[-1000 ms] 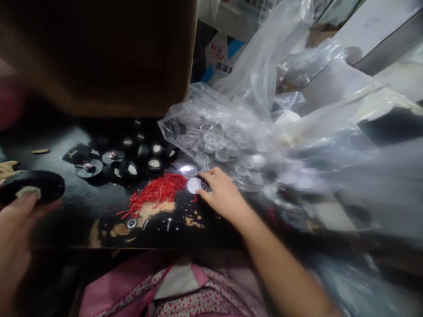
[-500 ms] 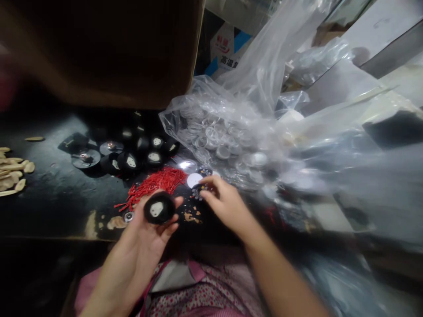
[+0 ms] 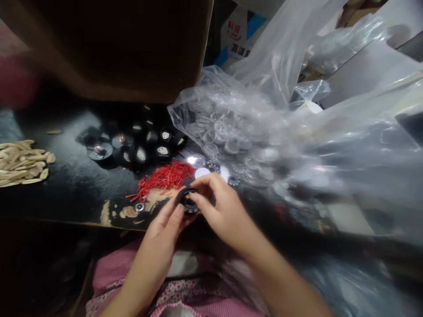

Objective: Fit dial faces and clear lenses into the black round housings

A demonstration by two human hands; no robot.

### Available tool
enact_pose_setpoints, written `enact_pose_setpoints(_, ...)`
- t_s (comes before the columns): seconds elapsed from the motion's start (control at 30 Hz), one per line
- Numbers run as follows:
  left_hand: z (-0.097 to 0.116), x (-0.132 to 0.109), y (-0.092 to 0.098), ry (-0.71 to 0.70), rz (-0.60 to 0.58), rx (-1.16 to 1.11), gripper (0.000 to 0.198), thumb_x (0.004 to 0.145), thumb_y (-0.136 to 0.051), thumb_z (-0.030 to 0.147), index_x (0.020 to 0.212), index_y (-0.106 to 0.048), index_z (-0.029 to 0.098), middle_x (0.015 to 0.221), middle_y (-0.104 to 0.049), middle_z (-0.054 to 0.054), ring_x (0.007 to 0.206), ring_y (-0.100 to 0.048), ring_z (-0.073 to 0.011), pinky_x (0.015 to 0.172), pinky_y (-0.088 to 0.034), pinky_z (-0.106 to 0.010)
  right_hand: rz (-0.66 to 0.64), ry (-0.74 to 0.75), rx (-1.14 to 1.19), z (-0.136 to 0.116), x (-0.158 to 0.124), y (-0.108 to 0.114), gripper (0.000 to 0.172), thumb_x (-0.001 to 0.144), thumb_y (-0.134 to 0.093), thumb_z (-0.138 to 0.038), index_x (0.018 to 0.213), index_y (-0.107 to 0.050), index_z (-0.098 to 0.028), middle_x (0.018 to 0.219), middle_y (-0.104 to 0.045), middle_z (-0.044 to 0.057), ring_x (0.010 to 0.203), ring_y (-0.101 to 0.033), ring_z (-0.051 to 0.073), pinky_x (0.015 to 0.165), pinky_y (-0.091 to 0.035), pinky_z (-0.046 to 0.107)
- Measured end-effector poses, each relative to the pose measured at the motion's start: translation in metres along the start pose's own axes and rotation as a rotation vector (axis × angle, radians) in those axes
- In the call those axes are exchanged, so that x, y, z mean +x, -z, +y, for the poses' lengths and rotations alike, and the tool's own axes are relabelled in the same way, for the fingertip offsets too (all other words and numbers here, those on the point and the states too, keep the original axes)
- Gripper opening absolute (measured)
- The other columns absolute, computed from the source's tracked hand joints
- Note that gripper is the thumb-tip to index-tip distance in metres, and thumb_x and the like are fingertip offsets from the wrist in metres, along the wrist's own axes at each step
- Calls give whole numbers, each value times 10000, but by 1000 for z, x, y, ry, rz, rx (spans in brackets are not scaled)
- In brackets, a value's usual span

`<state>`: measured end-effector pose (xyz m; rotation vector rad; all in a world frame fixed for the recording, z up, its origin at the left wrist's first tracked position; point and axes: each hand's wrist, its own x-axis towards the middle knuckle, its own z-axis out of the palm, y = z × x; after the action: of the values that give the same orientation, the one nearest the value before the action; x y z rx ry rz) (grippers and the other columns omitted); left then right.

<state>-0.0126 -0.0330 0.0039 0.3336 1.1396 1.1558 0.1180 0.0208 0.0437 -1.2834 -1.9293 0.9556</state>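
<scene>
Both hands meet over the front edge of a dark worktable. My left hand cups a small round black part from below, fingers curled round it. My right hand pinches a small dial-like disc onto the top of that black part. Just behind the hands lies a heap of thin red sticks. A few white and printed discs lie beside the heap.
Several more black round parts cluster at the back under a brown cardboard box. A clear plastic bag of transparent round covers spreads across the right. Pale seed-shaped pieces lie at the far left.
My left hand came in from the far left with the black part and met the right hand. My right hand picked a disc off the table and brought it onto the part.
</scene>
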Motion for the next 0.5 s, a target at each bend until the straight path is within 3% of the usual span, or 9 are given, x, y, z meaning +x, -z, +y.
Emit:
enact_pose_setpoints(0.13,-5,5,12,-83,-87,142,354,838,-669,421,1187,-686,362,1338,-642,30,1285,-534,-228,1034,-463,-287,-47,-87,22,-1,0,4,34,872,-603,-147,889,-602,-176,855,-613,0,774,-577,121,703,-450,238)
enact_pose_setpoints(0.3,-5,8,19,-74,-144,192,365,849,-647,435,1204,-675,357,1339,-640,13,1228,-585,-254,932,-543,-304,-88,-134,84,-1,2,9,52,868,-600,-148,841,-591,-190,824,-614,-18,782,-580,121,707,-442,241)
enact_pose_setpoints(0.5,-4,7,14,-107,-166,232,378,827,-675,414,1190,-669,306,1263,-683,-6,1190,-610,-231,946,-520,-287,-108,-240,83,4,-1,6,85,835,-626,-221,885,-560,-199,847,-586,-16,724,-544,124,654,-438,256)
